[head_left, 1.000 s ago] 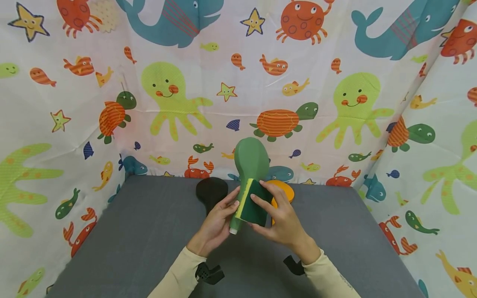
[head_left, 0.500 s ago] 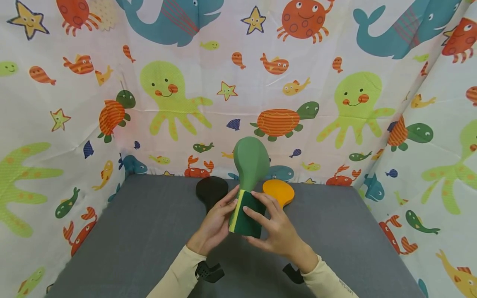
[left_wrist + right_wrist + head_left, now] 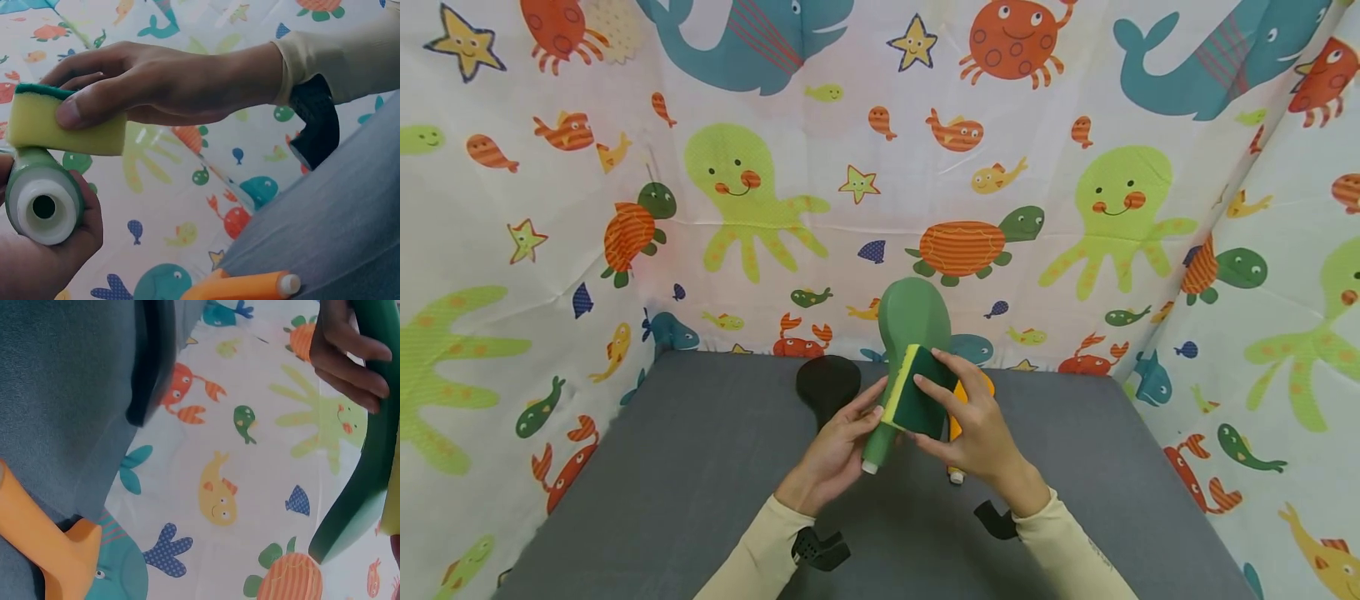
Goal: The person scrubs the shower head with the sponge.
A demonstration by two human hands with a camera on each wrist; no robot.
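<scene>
You hold the green paddle [image 3: 908, 333] up over the middle of the grey table [image 3: 700, 467], its long axis running from the white-capped handle end by your left palm up and away to the broad rounded head, tilted a little to your right. Your left hand [image 3: 835, 450] is curled round the handle near its bottom, and the left wrist view shows the hollow white end cap sitting just above that palm. Directly above this grip, laid against the side of the paddle that faces you, sits the sponge [image 3: 917, 392], yellow foam on its left edge and dark green scouring face toward you. Your right hand [image 3: 973, 433] pinches the sponge, thumb on the yellow side and fingers over the green face, and presses it onto the paddle where handle widens into head. So the sponge lies up the paddle from your left grip, with the head beyond it, and any stroke along the paddle runs on that handle-to-head line; the right hand is the one nearer the head. Behind your right hand an orange paddle [image 3: 955, 417] lies flat on the table, handle pointing back toward you. To the left of your left hand, farther back, a black paddle [image 3: 827, 383] lies near the sea-creature curtain [image 3: 880, 167].
</scene>
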